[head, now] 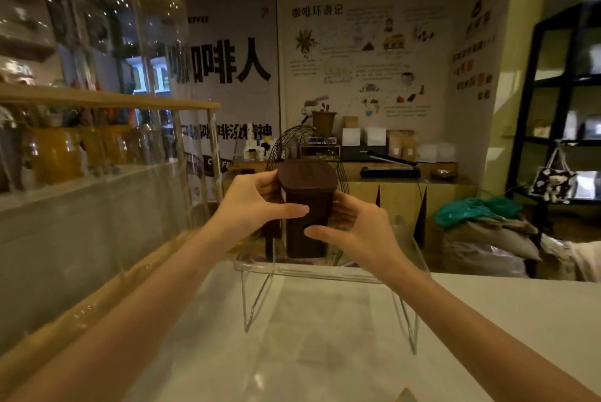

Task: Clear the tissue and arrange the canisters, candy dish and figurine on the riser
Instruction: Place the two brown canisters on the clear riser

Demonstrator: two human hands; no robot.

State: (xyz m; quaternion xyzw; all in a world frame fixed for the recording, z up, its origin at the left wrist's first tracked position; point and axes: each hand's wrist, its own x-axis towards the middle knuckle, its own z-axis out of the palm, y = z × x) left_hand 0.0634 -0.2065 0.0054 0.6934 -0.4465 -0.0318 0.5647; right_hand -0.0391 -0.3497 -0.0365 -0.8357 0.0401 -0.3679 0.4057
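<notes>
A dark brown canister (305,222) with a rounded brown lid stands upright on the clear acrylic riser (325,271), near its back middle. My left hand (260,203) wraps its left side just under the lid, thumb across the front. On the right side, my right hand (354,229) grips it lower, its thumb pressed on the front face. The riser rests on thin transparent legs on the pale counter (487,320). No tissue, candy dish or figurine shows in view.
A wooden shelf (107,99) with tall glass jars (162,53) stands close on the left above a glass-fronted counter. A wire fan (292,144) sits behind the canister. Bags and a green sack (478,209) lie at the right, beside a black rack (553,92).
</notes>
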